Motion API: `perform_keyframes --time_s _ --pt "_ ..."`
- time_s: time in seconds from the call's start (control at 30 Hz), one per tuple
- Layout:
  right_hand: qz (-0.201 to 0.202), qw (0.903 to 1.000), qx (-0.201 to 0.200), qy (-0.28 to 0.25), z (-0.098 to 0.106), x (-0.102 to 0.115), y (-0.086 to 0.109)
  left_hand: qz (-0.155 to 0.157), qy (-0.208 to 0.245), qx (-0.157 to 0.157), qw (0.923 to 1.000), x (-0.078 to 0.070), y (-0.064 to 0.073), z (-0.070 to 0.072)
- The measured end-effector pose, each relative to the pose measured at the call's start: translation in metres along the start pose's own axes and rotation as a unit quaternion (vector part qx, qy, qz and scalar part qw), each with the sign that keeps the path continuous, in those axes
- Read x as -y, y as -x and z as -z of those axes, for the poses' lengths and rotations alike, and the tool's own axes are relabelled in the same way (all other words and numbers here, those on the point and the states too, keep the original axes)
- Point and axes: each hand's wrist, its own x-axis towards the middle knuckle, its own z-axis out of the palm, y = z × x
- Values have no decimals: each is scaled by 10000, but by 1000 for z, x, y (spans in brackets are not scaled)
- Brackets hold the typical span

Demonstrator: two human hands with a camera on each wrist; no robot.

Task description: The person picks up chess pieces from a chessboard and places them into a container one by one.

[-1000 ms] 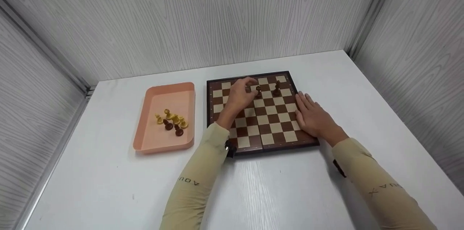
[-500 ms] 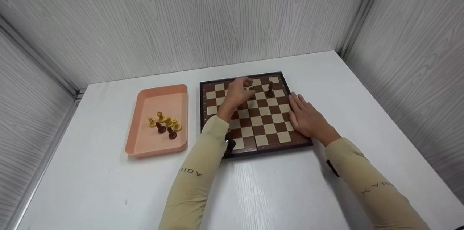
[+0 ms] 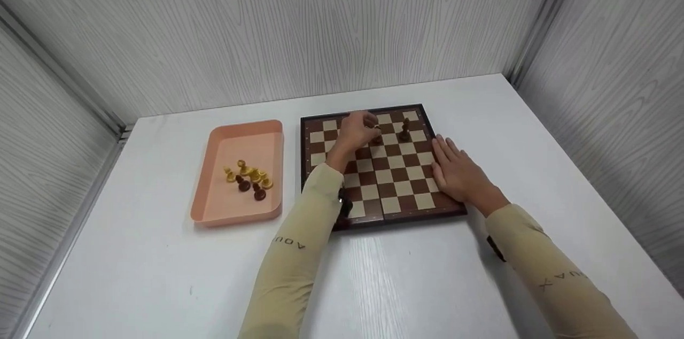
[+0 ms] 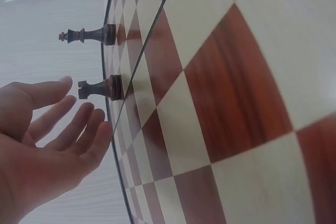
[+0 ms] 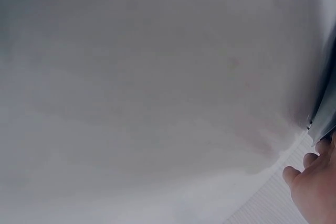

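Observation:
A dark rook (image 3: 377, 138) stands upright on the chessboard (image 3: 398, 189), partly covered by my left hand (image 3: 355, 133) in the head view. The left wrist view has the rook (image 4: 100, 88) beside my left hand (image 4: 52, 140), whose thumb and loosely bent fingers are spread near its top without visibly gripping it. To the rook's right, a taller dark king (image 3: 405, 130) is upright on the board. My right hand (image 3: 459, 173) rests along the board's right edge with straight fingers. The right wrist view catches only part of that hand (image 5: 315, 187) at the board's dark edge.
Left of the board is a shallow pink tray (image 3: 230, 210). Several gold chess pieces (image 3: 255, 175) and two dark pawns (image 3: 259, 192) lie in it. The white table (image 3: 160, 275) meets pale wood-grain panels (image 3: 320, 23) at the back and sides.
My left hand has edged slightly toward the rook and covers a little more of it. My right hand stays at the board's edge. The head view has shifted slightly.

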Motion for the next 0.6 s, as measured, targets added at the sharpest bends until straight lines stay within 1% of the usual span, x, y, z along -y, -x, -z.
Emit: perform_keyframes --time_s 0.13,0.2,0.33,0.47,0.6 --pt "-7 10000 78 -34 -2 -2 1 41 -285 83 9996 0 -3 -7" --pt "-13 9999 95 -30 -3 -2 0 46 -413 38 9991 0 -5 -11" --pt "-15 9999 116 -48 -3 0 -1 25 -578 -272 9980 3 -6 -15" --pt "4 9999 101 -34 -1 2 -3 -1 -490 -613 9969 3 -4 -15" --pt "87 10000 26 -28 1 5 -4 51 -413 -834 9956 3 0 -14"
